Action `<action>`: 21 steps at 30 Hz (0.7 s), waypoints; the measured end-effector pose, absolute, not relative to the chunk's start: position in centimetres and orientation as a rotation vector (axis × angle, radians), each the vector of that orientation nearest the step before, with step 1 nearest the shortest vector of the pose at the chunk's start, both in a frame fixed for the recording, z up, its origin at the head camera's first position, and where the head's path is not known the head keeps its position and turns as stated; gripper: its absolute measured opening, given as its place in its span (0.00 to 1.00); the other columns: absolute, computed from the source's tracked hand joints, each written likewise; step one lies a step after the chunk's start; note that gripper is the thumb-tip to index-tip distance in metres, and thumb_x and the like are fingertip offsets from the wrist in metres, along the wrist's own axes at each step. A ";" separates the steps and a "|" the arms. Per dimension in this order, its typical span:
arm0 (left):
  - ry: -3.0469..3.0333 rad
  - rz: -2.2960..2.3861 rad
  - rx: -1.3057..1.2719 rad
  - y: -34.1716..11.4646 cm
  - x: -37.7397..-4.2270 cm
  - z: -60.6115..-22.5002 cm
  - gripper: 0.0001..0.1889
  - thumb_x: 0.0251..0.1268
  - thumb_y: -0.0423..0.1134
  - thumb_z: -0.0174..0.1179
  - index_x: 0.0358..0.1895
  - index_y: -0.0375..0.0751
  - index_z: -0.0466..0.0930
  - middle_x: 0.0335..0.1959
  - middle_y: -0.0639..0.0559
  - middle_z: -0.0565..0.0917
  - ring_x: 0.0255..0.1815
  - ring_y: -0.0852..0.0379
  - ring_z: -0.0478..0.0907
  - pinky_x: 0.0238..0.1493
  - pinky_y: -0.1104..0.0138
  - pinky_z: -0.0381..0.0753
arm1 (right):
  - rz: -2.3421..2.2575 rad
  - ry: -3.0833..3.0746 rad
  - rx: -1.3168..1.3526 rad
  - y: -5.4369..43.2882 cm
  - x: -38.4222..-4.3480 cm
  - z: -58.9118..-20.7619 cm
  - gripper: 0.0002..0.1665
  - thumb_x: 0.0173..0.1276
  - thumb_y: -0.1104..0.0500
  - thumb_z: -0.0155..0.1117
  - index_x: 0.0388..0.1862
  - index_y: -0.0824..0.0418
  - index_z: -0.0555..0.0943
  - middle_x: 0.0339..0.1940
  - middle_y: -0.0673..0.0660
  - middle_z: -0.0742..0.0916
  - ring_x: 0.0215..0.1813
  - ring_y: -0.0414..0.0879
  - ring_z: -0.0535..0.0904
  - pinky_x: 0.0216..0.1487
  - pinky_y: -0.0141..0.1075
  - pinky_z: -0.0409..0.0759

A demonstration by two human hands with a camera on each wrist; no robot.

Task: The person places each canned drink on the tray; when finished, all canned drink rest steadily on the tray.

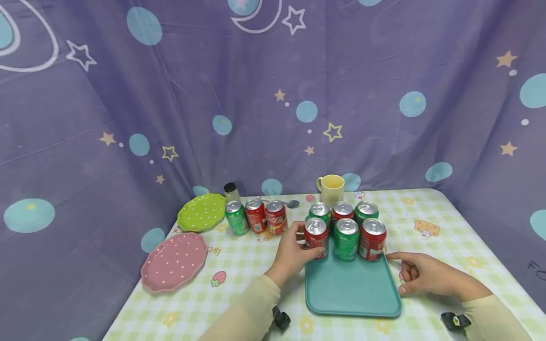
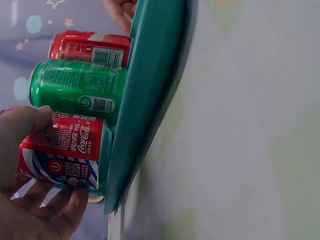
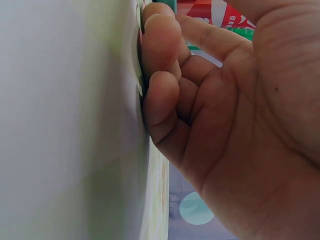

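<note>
Red Coca-Cola can (image 1: 316,239) at the left end of the front row, right of centre in the lower half of the head view, is the thing that matters, and it lies within the left hand (image 1: 293,255). That hand grips it from the left of the frame, thumb across the near side and fingers bent round the far side, spread about as wide as the can itself. The can's long axis runs upright, or close to it. In the left wrist view its base shows clear of the rim of the teal tray (image 1: 353,293); whether it touches the tray floor I cannot tell. Just beside it, toward the right of the frame, stands a green can (image 1: 346,239) with a narrow gap between, then a second red can (image 1: 372,239); a green can in the back row (image 1: 320,211) stands close behind. Judged from this, placing turns on that slim gap and on keeping the can square to its row. The right hand (image 1: 426,274) is the farther one, at the tray's right edge: forefinger stretched to the edge, thumb near it lower down, other fingers curled under, no can in it.
</note>
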State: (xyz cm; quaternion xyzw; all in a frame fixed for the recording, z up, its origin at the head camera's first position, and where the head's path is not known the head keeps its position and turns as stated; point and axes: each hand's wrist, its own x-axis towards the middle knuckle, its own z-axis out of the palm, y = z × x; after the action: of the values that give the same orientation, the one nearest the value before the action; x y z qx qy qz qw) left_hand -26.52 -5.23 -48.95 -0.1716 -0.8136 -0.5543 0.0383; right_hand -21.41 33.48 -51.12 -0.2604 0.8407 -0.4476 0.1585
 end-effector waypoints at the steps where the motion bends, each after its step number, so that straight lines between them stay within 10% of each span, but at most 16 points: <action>1: -2.503 -1.696 -0.524 -5.0 -26.6 -49.0 0.35 0.54 0.40 0.82 0.65 0.51 0.74 0.55 0.56 0.81 0.56 0.52 0.81 0.53 0.63 0.86 | -1.284 2.401 -0.745 33.4 -21.4 -51.1 0.50 0.61 0.55 0.82 0.74 0.74 0.68 0.33 0.55 0.82 0.27 0.37 0.74 0.26 0.32 0.76; 21: -2.551 -1.587 -0.451 -3.6 -26.8 -49.7 0.37 0.52 0.42 0.84 0.66 0.47 0.75 0.56 0.54 0.82 0.56 0.52 0.80 0.52 0.61 0.86 | -1.246 2.433 -0.731 33.6 -21.5 -51.1 0.51 0.59 0.52 0.83 0.74 0.72 0.69 0.33 0.55 0.82 0.27 0.36 0.74 0.26 0.32 0.77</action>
State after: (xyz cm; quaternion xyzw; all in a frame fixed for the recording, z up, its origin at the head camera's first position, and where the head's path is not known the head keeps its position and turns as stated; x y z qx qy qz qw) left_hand -26.84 -3.60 -49.75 -0.1483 -0.8385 -0.5217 0.0517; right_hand -21.52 33.58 -51.14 -0.2553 0.8494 -0.4351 0.1553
